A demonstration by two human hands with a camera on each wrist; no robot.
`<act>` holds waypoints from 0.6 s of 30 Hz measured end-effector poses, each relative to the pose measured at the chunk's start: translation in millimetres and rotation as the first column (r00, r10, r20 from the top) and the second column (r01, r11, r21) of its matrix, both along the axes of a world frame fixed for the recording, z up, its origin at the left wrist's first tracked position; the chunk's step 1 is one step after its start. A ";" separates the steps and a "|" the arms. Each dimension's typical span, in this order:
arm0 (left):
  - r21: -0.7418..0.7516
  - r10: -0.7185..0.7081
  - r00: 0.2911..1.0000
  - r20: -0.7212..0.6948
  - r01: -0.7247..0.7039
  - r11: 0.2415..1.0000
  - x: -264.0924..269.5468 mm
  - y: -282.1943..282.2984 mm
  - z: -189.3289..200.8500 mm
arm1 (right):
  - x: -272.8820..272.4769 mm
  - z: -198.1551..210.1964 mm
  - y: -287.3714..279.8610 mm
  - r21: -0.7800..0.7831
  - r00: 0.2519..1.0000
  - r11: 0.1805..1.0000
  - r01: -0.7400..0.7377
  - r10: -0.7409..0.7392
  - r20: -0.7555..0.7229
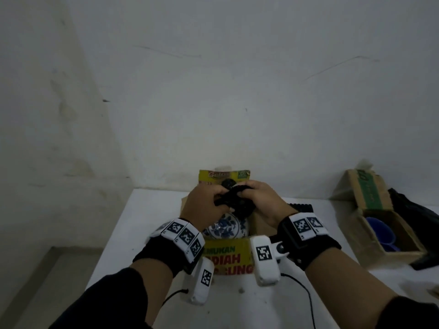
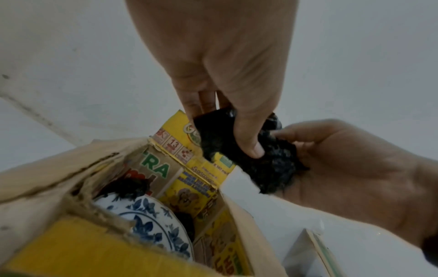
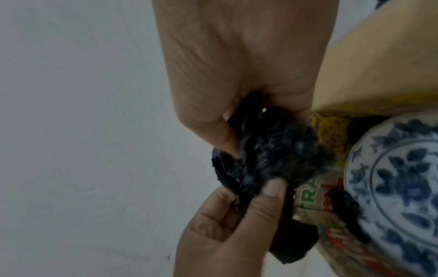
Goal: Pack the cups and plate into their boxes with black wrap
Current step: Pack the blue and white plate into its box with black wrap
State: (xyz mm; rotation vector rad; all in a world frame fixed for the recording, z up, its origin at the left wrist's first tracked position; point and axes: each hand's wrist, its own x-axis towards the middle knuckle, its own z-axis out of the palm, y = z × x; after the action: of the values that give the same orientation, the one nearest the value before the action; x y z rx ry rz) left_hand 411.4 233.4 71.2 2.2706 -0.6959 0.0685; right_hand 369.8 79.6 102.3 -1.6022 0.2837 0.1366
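Black sleeves (image 1: 114, 295); black wristbands (image 1: 164, 252) bore white blocks with square black-white markers; thin black cables (image 1: 301, 288) trailed.

Dim light, scuffed white wall (image 1: 237, 79), white table (image 1: 147, 210), pale floor (image 1: 47, 281) lower left

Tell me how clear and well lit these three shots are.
Head view: dim, edges bent by the wide lens, plate readable. Left wrist view: brighter, box print legible, near edge soft. Right wrist view: darkest and blurred, black wrap a smear.
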 end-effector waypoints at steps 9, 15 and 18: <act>-0.067 -0.020 0.999 -0.040 0.018 0.998 10.6 -3.1 -46.2 | 11.9 -9.5 -18.4 -0.761 0.860 0.520 -0.387 0.501 -0.096; 0.064 -0.044 0.997 0.061 0.041 0.997 24.2 8.1 -68.1 | 31.2 -24.1 -12.5 -0.798 0.844 0.449 -0.403 0.519 -0.135; -0.135 -0.008 0.985 -0.170 -0.016 0.991 17.7 13.9 -63.7 | 41.8 -25.6 -9.3 -0.857 0.781 0.180 -0.483 0.531 -0.329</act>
State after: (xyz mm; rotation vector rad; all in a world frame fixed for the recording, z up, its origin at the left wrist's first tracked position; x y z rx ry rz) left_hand 429.1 247.3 7.6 2.1180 -0.5786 -0.0741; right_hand 411.6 70.3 76.7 -2.8339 -0.3519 0.5507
